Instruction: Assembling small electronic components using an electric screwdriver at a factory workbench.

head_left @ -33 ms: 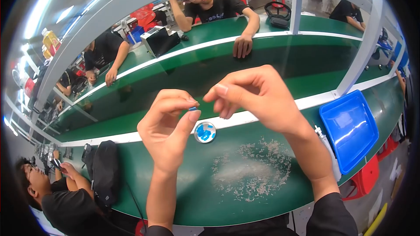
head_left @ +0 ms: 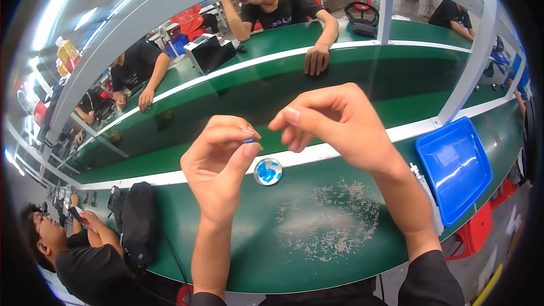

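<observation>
My left hand (head_left: 218, 164) is raised above the green table, pinching a small blue piece (head_left: 249, 141) between thumb and fingertips. Most of that piece is covered by the fingers. My right hand (head_left: 334, 124) hangs beside it, a short gap away, with fingers curled and thumb against the index finger. Whether anything tiny sits in that pinch I cannot make out. Just below and between the hands stands a small round dish (head_left: 267, 171) with bright blue bits in it. Many tiny pale slivers (head_left: 331, 221) lie scattered on the table under my right forearm.
A blue tray (head_left: 455, 170) lies at the right by a white metal post. A white rail (head_left: 306, 156) crosses behind the dish. A black bag (head_left: 139, 224) lies at the left, near a seated person. Other people sit across the green bench (head_left: 362, 85), one resting a hand there.
</observation>
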`<state>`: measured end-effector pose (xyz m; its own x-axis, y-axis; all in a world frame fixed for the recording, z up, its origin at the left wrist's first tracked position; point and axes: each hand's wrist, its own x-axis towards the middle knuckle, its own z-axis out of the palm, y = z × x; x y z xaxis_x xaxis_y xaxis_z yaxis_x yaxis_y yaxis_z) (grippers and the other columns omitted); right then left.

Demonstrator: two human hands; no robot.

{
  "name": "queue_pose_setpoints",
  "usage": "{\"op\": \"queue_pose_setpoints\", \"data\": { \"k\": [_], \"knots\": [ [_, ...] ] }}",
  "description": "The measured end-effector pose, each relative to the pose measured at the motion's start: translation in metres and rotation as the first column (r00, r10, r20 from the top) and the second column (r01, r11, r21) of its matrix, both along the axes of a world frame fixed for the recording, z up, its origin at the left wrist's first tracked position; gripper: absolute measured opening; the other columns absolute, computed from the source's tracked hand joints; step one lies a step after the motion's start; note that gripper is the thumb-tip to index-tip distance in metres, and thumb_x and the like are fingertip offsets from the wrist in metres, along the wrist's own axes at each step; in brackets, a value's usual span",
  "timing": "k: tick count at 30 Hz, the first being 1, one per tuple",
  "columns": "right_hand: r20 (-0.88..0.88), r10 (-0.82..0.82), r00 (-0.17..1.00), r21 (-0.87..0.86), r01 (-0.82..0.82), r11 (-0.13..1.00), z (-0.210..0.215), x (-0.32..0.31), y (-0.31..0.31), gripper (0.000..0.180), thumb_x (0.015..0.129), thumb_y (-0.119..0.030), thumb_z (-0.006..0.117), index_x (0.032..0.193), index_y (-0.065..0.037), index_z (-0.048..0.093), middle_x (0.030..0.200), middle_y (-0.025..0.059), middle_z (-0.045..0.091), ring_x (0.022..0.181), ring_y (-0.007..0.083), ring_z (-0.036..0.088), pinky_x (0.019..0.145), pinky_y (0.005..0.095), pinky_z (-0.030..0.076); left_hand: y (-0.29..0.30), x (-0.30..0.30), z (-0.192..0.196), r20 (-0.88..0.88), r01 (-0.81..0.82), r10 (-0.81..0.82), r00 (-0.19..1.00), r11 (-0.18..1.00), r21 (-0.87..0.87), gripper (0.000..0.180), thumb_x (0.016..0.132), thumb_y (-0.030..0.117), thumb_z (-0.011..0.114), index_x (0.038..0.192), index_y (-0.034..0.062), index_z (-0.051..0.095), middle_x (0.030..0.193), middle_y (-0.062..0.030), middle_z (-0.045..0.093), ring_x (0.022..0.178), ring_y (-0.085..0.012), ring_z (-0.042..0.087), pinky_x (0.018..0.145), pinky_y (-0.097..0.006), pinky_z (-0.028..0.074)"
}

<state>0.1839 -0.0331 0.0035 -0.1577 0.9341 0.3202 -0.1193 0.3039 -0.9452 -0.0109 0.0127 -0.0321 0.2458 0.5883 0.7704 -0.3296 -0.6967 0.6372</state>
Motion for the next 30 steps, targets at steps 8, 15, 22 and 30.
{"op": "queue_pose_setpoints", "data": {
  "k": [8, 15, 22, 30],
  "knots": [
    [-0.077, 0.046, 0.996, 0.05, -0.042, 0.998, -0.005, 0.0, -0.001, 0.018, 0.092, -0.012, 0.062, 0.091, 0.003, 0.071, 0.078, 0.0053, 0.067, 0.07, 0.0098, 0.063, 0.064, 0.0241, 0.054, 0.0, 0.001, -0.008, 0.148, 0.269, -0.238, 0.96, 0.93, -0.248, 0.009, 0.083, -0.006, 0.067, 0.091, -0.0026, 0.067, 0.091, -0.0117, 0.062, 0.078, -0.0158, 0.06, 0.067, -0.026, 0.049],
    [0.25, -0.337, 0.908, 0.653, 0.099, 0.751, -0.005, -0.007, -0.003, 0.01, 0.079, 0.001, 0.073, 0.089, 0.002, 0.072, 0.077, 0.0098, 0.068, 0.066, 0.0141, 0.065, 0.058, 0.0241, 0.051, -0.012, 0.004, -0.002, 0.07, 0.188, -0.176, 0.982, 0.944, -0.271, 0.009, 0.083, -0.007, 0.068, 0.09, -0.0033, 0.069, 0.09, -0.0118, 0.063, 0.076, -0.0142, 0.061, 0.068, -0.026, 0.049],
    [0.286, -0.268, 0.92, 0.558, 0.067, 0.827, -0.003, -0.005, 0.001, 0.006, 0.08, -0.002, 0.07, 0.083, 0.002, 0.068, 0.074, 0.0093, 0.068, 0.065, 0.018, 0.067, 0.059, 0.027, 0.053, -0.008, 0.0, 0.001, -0.097, 0.006, -0.02, 0.995, 0.99, -0.139, 0.011, 0.078, -0.01, 0.07, 0.088, -0.0048, 0.07, 0.09, -0.0119, 0.063, 0.079, -0.0151, 0.06, 0.068, -0.025, 0.048],
    [0.425, -0.426, 0.799, 0.597, 0.107, 0.795, -0.002, -0.01, -0.009, 0.009, 0.074, 0.002, 0.072, 0.081, 0.004, 0.067, 0.073, 0.0112, 0.066, 0.064, 0.0205, 0.067, 0.058, 0.0269, 0.051, -0.016, 0.001, 0.001, -0.146, 0.092, -0.138, 0.98, 0.955, -0.281, 0.01, 0.081, -0.01, 0.067, 0.091, -0.0054, 0.069, 0.091, -0.0099, 0.061, 0.083, -0.0131, 0.059, 0.068, -0.025, 0.05]
  ]
}}
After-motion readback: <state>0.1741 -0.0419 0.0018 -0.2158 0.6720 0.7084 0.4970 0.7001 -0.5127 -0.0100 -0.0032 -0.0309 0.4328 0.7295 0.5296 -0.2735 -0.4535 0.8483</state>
